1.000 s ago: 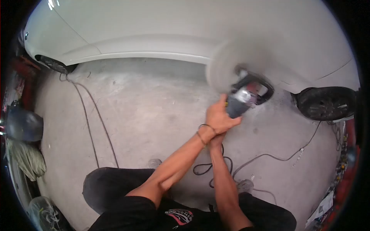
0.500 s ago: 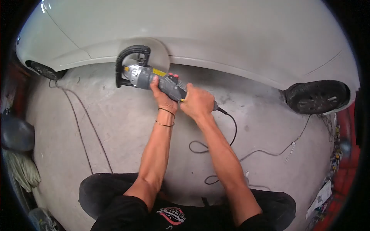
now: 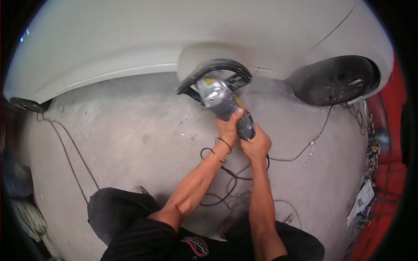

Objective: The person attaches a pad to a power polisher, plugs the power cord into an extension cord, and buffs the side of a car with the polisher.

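A grey and black polisher (image 3: 226, 106) with a large D-shaped front handle is held in both hands, tilted toward the car. Its wide pale pad (image 3: 191, 54) stands against the lower side of the light-coloured car (image 3: 122, 37); the tool partly hides the pad, and the handle looks blurred. My left hand (image 3: 227, 127), with thin bands at the wrist, is wrapped round the middle of the body, thumb on top. Closed round the rear end is my right hand (image 3: 257, 143). A black power cord (image 3: 235, 176) loops on the floor beneath my forearms.
A dark wheel (image 3: 337, 82) is at the right, and another wheel (image 3: 27, 104) at the far left. Two thin lines (image 3: 72, 150) cross the concrete floor (image 3: 122, 130). Along the right edge lie a paper sheet (image 3: 362, 198), small items and a red surface (image 3: 389, 130).
Both hands have carried the polisher to the right along the car's lower side, and its body now points more toward me. The view has shifted right, bringing the right wheel nearer.
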`<state>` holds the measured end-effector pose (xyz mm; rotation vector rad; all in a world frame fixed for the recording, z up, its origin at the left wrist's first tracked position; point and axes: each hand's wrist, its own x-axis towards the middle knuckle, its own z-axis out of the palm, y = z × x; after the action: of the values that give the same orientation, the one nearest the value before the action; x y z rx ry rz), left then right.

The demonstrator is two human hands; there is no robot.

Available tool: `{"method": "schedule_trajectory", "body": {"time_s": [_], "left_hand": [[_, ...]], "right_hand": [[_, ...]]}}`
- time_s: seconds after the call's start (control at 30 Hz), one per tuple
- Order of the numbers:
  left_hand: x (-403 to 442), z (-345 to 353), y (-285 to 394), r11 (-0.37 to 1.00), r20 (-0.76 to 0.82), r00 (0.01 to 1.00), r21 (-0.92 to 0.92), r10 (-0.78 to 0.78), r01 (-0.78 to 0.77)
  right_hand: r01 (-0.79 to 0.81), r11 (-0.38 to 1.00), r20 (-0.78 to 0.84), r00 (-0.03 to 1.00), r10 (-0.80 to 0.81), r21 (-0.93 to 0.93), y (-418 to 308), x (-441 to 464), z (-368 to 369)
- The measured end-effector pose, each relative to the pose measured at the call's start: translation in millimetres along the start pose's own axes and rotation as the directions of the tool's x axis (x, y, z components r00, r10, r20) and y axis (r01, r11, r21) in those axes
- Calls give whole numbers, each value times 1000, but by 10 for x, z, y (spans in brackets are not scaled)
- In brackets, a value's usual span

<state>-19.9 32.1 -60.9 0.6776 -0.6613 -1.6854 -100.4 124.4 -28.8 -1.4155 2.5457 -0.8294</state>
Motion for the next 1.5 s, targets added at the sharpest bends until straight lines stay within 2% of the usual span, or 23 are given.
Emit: {"method": "schedule_trajectory", "body": {"time_s": [0.03,0.1,0.17,0.2,0.23,0.3,0.33,0.4,0.43,0.5,0.53,0.63,0.77,0.83,0.97,1.03,1.1,1.17,1.23,1.37,1.43,1.47,1.5], "left_hand": [[-41,116,-174,995,9,1000,99,-9,8],[-130,367,-368,983,95,991,168,-91,74],[-169,594,-736,939,20,1000,343,2,-9],[-169,651,-792,951,125,983,294,-136,94],[-184,743,-854,950,122,983,297,-134,93],[-204,961,-1032,917,237,969,398,-71,-30],[-200,1056,-982,913,233,970,407,-65,-37],[-207,1307,-780,814,342,934,569,-106,-116],[-177,1402,-699,810,344,934,572,-98,-125],[-83,1536,-522,625,415,887,752,-204,-208],[-45,1563,-434,594,431,878,769,-209,-237],[65,1551,-137,545,444,873,791,-202,-277],[181,991,249,589,414,909,745,-42,-312],[206,566,391,613,343,936,724,78,-316],[242,-342,839,739,242,956,611,165,-282],[224,-723,1182,831,54,981,525,185,-185],[411,-1214,1405,794,13,925,508,380,-333],[455,-1485,1913,789,-53,925,542,376,-290],[612,-1719,2227,772,-84,859,489,505,-406],[665,-1601,2715,840,-1,884,313,467,-443],[669,-1537,2702,798,101,893,413,438,-438],[621,-1426,2697,723,133,897,547,422,-421],[665,-1389,2550,720,121,915,581,386,-380]], "right_hand": [[-4,1000,-3,1000,4,5,169,12,-76],[-152,983,-12,988,154,100,452,7,-214],[-170,965,-54,981,184,199,847,-26,-167],[-175,938,-99,972,213,298,1039,-33,-99],[-175,937,-96,972,212,301,1236,-61,-27],[-143,822,-168,946,278,551,1510,-108,132],[-141,815,-162,947,276,561,1531,-120,173],[-164,653,-154,903,401,739,1518,-106,239],[-157,648,-154,905,397,745,1490,-67,253],[-139,675,-198,896,397,724,1390,9,280],[-27,697,-258,918,301,717,1379,64,356],[5,665,-258,924,282,747,1256,207,548],[-17,704,-206,951,231,710,742,195,893],[-140,626,-35,966,258,767,435,99,1136],[15,624,43,996,-77,781,-222,-122,1402],[5,654,84,991,-104,756,-762,-152,1443],[53,794,136,976,-169,605,-1240,-108,1520],[161,859,86,969,-230,486,-1887,-85,1299],[171,880,162,950,-266,444,-2293,4,1347],[232,866,69,954,-291,444,-2699,48,1414],[193,839,18,972,-234,509,-2646,-4,1440],[141,843,32,982,-184,518,-2556,-29,1456],[144,844,29,982,-185,517,-2417,-36,1546]]}}
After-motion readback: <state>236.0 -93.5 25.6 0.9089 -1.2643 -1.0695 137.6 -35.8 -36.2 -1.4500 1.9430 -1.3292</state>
